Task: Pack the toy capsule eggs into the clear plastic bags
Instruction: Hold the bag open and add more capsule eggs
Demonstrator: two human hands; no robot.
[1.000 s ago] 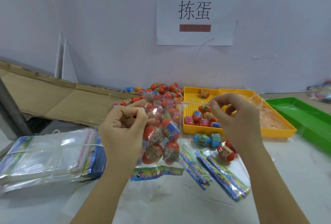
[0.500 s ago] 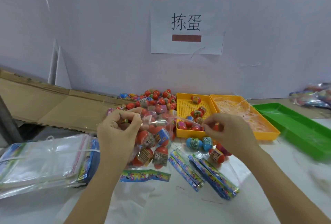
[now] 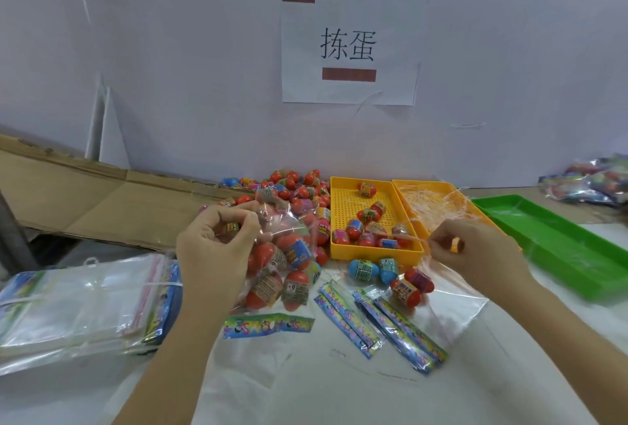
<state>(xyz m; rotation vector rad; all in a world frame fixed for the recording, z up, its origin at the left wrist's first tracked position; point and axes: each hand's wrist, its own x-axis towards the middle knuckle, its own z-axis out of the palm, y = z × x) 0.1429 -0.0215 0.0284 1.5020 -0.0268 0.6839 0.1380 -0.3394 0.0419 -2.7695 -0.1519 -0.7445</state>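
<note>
The clear bag (image 3: 289,254), stuffed with red capsule eggs (image 3: 295,288), sits just right of the left hand (image 3: 217,251), whose fingers (image 3: 249,225) pinch its neck. The right hand (image 3: 475,254) pinches a faint clear strip (image 3: 413,238) at the yellow tray (image 3: 373,253) edge. Bare tabletop (image 3: 306,373) opens nearer than both hands. Curled fingers hide the bag's mouth.

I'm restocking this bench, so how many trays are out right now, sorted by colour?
Yellow trays: 2
Green tray: 1
Total: 3
</note>
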